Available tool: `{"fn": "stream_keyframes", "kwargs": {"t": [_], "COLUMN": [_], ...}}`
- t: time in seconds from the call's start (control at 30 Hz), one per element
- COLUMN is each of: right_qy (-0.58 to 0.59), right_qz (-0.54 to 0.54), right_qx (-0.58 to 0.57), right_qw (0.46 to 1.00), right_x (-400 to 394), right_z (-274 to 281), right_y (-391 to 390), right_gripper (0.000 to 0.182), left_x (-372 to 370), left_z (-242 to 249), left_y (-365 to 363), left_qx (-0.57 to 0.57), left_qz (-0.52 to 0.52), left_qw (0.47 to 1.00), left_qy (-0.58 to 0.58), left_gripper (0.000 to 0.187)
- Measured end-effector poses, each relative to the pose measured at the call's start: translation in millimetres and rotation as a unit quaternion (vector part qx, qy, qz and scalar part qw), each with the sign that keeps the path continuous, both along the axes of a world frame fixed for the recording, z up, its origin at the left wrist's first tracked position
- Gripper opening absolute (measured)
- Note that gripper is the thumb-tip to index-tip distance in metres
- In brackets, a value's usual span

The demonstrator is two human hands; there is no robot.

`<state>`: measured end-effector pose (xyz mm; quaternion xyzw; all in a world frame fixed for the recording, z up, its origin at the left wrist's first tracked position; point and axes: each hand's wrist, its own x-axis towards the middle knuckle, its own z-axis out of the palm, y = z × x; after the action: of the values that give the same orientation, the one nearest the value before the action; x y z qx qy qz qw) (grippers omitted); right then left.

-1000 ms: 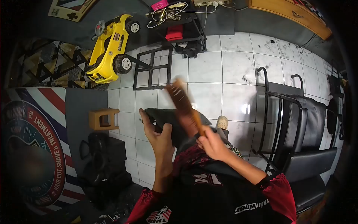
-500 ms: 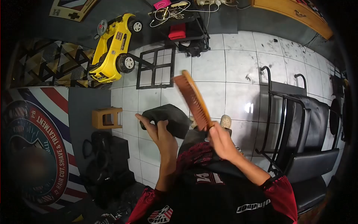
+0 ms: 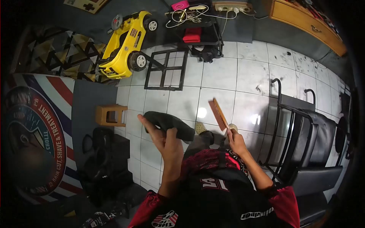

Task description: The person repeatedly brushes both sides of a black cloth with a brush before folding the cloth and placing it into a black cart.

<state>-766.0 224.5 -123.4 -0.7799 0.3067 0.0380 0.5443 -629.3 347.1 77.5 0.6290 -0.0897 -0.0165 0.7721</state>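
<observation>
My left hand (image 3: 169,146) is closed on a dark, cap-like item (image 3: 180,127) of soft-looking fabric, whose exact kind I cannot make out. The index finger points forward along its left edge, while the other fingers are hidden beneath or behind it. In my right hand (image 3: 237,143) is a brush (image 3: 218,114) with a wooden back and reddish-brown bristles, gripped by its lower end. The brush stands tilted up to the right of the dark item, apart from it, with its bristles facing left.
Black-padded chairs (image 3: 317,131) with metal armrests stand at right. A yellow toy car (image 3: 127,47), a black metal frame (image 3: 165,69) and a brown stool (image 3: 111,115) are at left. Ahead is a black cart holding cables and a red cloth (image 3: 192,35); a wooden drawer (image 3: 310,26) is at upper right.
The brush has moved down and right, farther from the dark item, and turned so its bristles show narrower. The dark item has tilted in my left hand. The camera view has shifted slightly.
</observation>
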Motion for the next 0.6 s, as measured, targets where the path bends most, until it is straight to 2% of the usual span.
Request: {"fn": "stream_keyframes", "kwargs": {"t": [0.03, 0.07, 0.17, 0.2, 0.23, 0.27, 0.33, 0.37, 0.4, 0.47, 0.5, 0.57, 0.6], "right_qy": [-0.032, -0.114, -0.240, -0.293, -0.294, -0.295, -0.221, -0.128, -0.087, -0.045, -0.048, 0.015, 0.015], "right_qz": [-0.058, -0.064, -0.006, 0.028, 0.081, 0.081, 0.096, 0.084, 0.096, 0.094, 0.094, 0.043, 0.041], "right_qx": [0.066, 0.081, 0.104, 0.121, 0.085, 0.084, 0.031, 0.007, -0.047, -0.049, -0.050, -0.041, -0.043], "right_qw": [0.996, 0.988, 0.965, 0.948, 0.949, 0.948, 0.970, 0.988, 0.991, 0.993, 0.993, 0.998, 0.998], "right_x": [3, 8, 13, 14, 16, 18, 22, 22, 20, 4, -2, -15, -12], "right_z": [31, 64, 130, 138, 138, 130, 99, 73, 41, -14, -29, -45, -34], "right_y": [0, -1, 7, 10, 12, 13, 19, 22, 20, 17, 14, 14, 11], "right_gripper": [0.037, 0.034, 0.022, 0.018, 0.015, 0.015, 0.018, 0.022, 0.027, 0.031, 0.031, 0.035, 0.035], "left_x": [-1, -2, -7, -8, -8, -7, -8, -10, -7, -4, -7, -9, -9], "left_z": [-3, -4, -9, -14, -16, -13, 4, 12, 11, 9, 9, 5, 3], "left_y": [3, 4, 4, 3, 1, 0, -4, -4, -2, 6, 3, 8, 7], "left_qx": [0.019, 0.019, 0.056, 0.007, -0.044, -0.045, -0.043, -0.087, -0.088, -0.059, -0.059, -0.033, -0.013], "left_qz": [-0.021, -0.020, -0.051, -0.065, -0.078, -0.079, -0.089, -0.105, -0.105, -0.130, -0.103, -0.112, -0.117], "left_qw": [1.000, 1.000, 0.995, 0.996, 0.995, 0.995, 0.994, 0.989, 0.989, 0.989, 0.991, 0.992, 0.993], "left_qy": [0.014, 0.015, 0.071, 0.060, 0.046, 0.045, 0.034, 0.048, 0.047, 0.047, 0.061, 0.043, 0.021], "left_gripper": [0.083, 0.083, 0.093, 0.091, 0.089, 0.089, 0.091, 0.092, 0.092, 0.091, 0.090, 0.090, 0.090]}}
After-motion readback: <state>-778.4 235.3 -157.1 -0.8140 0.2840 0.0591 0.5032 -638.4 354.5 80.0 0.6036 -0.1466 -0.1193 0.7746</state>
